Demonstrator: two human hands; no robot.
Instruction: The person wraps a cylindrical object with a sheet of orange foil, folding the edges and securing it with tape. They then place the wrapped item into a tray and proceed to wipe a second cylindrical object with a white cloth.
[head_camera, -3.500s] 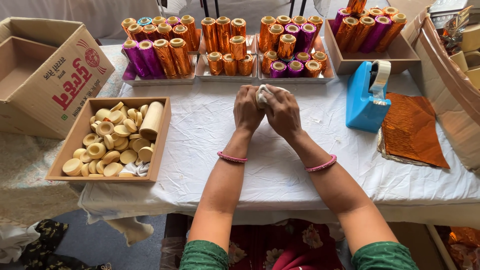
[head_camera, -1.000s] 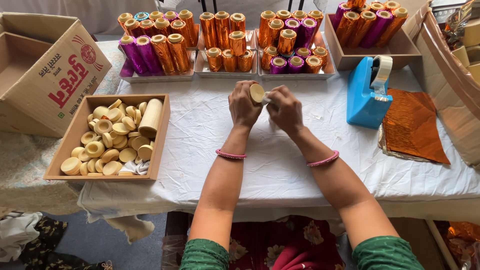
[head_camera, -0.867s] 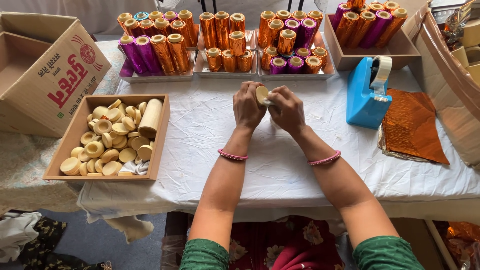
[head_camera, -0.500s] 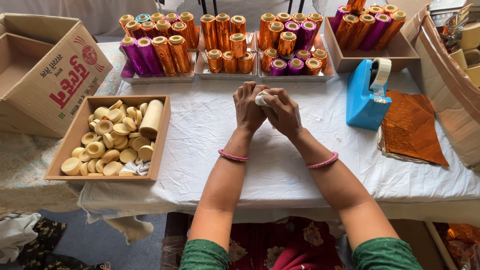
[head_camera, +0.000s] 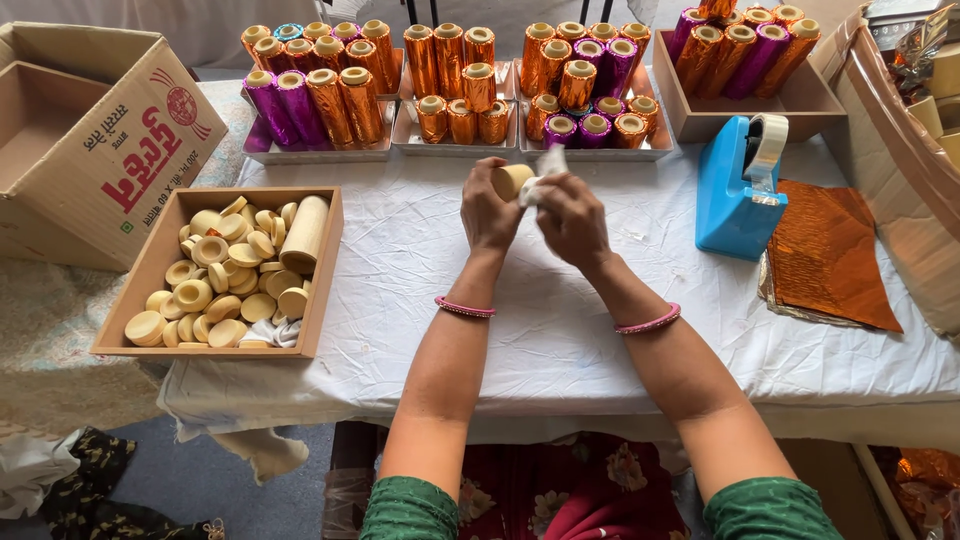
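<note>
Since the frame half a second back, the hands have parted a little: the pale roll that was covered between them now shows at the left fingertips, and a white scrap has come up in the right. The left hand (head_camera: 490, 212) is closed around a small cream-coloured roll (head_camera: 512, 180), its long axis lying roughly across the frame with the free end pointing toward the right hand. The right hand (head_camera: 574, 220) sits just beside it, fingers pinched on a crumpled piece of white cloth or paper (head_camera: 545, 170) that touches or nearly touches the roll's end; which of the two I cannot tell. Both hands are raised near the centre of the frame, above the white tablecloth (head_camera: 400, 270). The roll lies nearer the left hand, which carries it; the right only meets it at the tip. At centre left a shallow wooden tray (head_camera: 322, 270) holds many bare cream rolls and discs (head_camera: 215, 285). Along the upper edge stand trays of rolls wrapped in orange and purple foil (head_camera: 450, 75). A blue tape dispenser (head_camera: 735, 190) stands at right, sheets of orange foil (head_camera: 835, 255) beside it, and an open cardboard box (head_camera: 120, 150) fills the upper left.
</note>
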